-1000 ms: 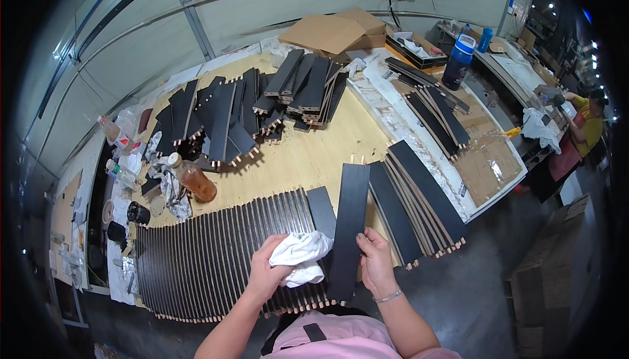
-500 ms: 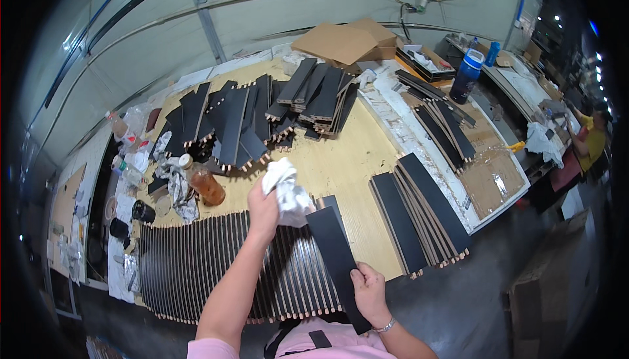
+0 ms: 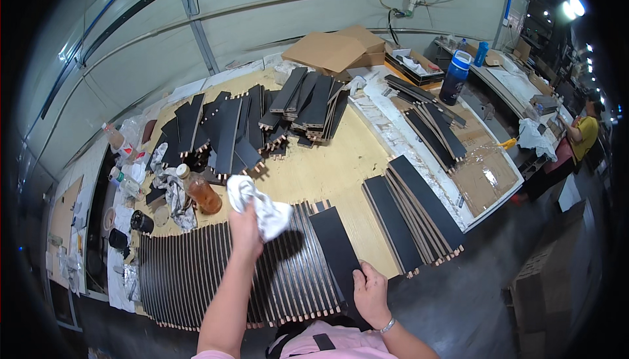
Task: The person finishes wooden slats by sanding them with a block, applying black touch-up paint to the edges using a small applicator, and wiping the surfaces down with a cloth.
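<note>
A crumpled white cloth (image 3: pixel 268 215) is gripped in my left hand (image 3: pixel 245 229), held above a long row of dark slats (image 3: pixel 196 274) standing side by side with pale pegs at their ends. My right hand (image 3: pixel 371 293) pinches the near right edge of a flat black board (image 3: pixel 335 244) at the right end of that row. Part of the board's near end is hidden by my hand and body. To the right of my right hand lies a stack of black boards (image 3: pixel 413 218), several turned on edge.
A heap of black pegged boards (image 3: pixel 229 133) covers the far side of the yellowish table (image 3: pixel 341 169). A bottle of amber liquid (image 3: pixel 200 190) stands at left, near a black cup (image 3: pixel 141 221). Brown cardboard (image 3: pixel 327 47) and a blue-topped bottle (image 3: pixel 456 77) are farther back. Another person (image 3: pixel 580 136) works at far right.
My left hand has moved left with the white cloth, away from the black board. My right hand stays on the board's edge, and the board now sits lower against the row.
</note>
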The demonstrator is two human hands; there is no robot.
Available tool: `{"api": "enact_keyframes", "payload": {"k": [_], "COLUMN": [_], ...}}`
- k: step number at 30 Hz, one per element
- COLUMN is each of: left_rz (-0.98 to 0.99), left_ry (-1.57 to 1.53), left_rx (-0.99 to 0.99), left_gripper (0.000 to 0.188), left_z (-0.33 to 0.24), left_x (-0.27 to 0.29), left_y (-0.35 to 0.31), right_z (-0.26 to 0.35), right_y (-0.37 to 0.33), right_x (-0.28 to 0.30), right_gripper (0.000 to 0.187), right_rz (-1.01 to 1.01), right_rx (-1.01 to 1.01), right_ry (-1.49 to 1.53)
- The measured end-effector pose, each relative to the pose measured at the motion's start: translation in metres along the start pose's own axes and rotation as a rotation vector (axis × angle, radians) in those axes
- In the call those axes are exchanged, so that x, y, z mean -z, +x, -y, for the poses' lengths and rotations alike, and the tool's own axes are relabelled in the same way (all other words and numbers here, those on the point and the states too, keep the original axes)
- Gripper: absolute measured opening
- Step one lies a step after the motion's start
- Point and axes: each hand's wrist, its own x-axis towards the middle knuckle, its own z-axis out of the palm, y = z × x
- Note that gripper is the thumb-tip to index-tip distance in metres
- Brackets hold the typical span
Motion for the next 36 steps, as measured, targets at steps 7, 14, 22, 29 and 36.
{"api": "enact_keyframes", "payload": {"k": [7,14,22,29,36], "left_rz": [0.578,0.176,0.242,0.537,1.120], "left_ry": [1.027,0.664,0.131,0.308,0.791], "left_rx": [-1.010,-0.180,0.076,-0.101,-0.840], "left_gripper": [0.054,0.027,0.030,0.044,0.066], "left_z": [0.012,0.020,-0.008,-0.034,0.043], "left_x": [-0.043,0.040,0.012,-0.053,-0.028], "left_y": [-0.124,0.026,-0.044,-0.081,-0.186], "right_z": [0.012,0.045,0.005,-0.041,-0.029], "right_y": [-0.007,-0.026,0.005,0.034,0.071], "right_x": [0.009,0.028,0.023,0.004,0.005], "right_gripper": [0.024,0.092,0.078,0.059,0.076], "right_rz": [0.207,0.392,0.159,0.440,0.042], "right_rx": [0.022,0.155,0.073,-0.388,-0.477], "right_ry": [-0.184,-0.268,0.186,1.152,1.152]}}
